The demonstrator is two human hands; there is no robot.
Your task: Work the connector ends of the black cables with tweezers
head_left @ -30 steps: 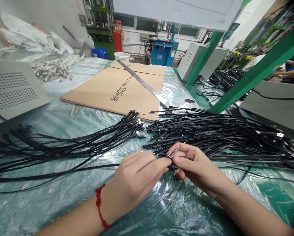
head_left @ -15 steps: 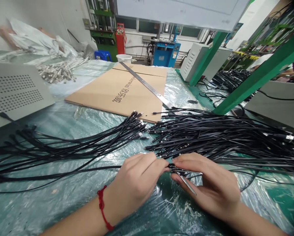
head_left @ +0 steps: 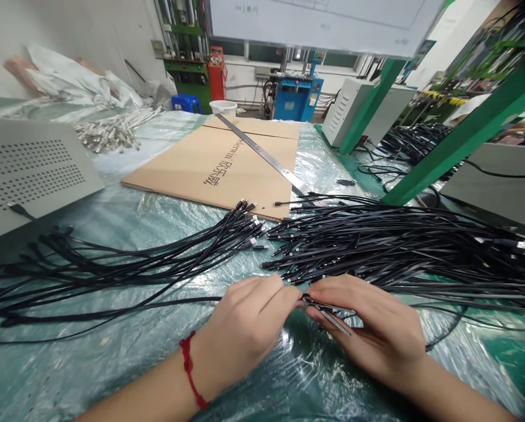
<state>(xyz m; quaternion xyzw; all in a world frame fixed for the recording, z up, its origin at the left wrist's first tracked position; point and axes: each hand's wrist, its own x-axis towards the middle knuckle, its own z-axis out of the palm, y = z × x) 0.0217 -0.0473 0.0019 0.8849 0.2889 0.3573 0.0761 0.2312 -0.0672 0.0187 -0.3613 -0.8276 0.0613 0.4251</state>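
Observation:
My left hand point(head_left: 254, 319), with a red cord bracelet point(head_left: 190, 369) at its wrist, pinches a black cable point(head_left: 187, 302) close to its end. That cable runs off to the left. In my right hand point(head_left: 372, 328) is a small metal nail clipper point(head_left: 330, 316), its lever pressed between thumb and fingers. The clipper's jaws meet the cable end right at my left fingertips. Fingers partly cover that spot, so the exact point of contact is hidden. Behind my right hand lies a big pile of black USB cables point(head_left: 385, 240); a smaller bunch of cables point(head_left: 157, 264) spreads to the left.
A flat cardboard sheet point(head_left: 174, 170) lies beyond the cables, with a steel ruler point(head_left: 262, 153) across it. A perforated grey box point(head_left: 34, 176) stands left, a green post point(head_left: 460, 129) right. Plastic film covers the green table point(head_left: 126, 357). Whitish parts point(head_left: 108, 135) are heaped at back left.
The nail clipper's lever has been squeezed nearer to its body by my right hand. Both hands stay at almost the same place; the view has shifted slightly.

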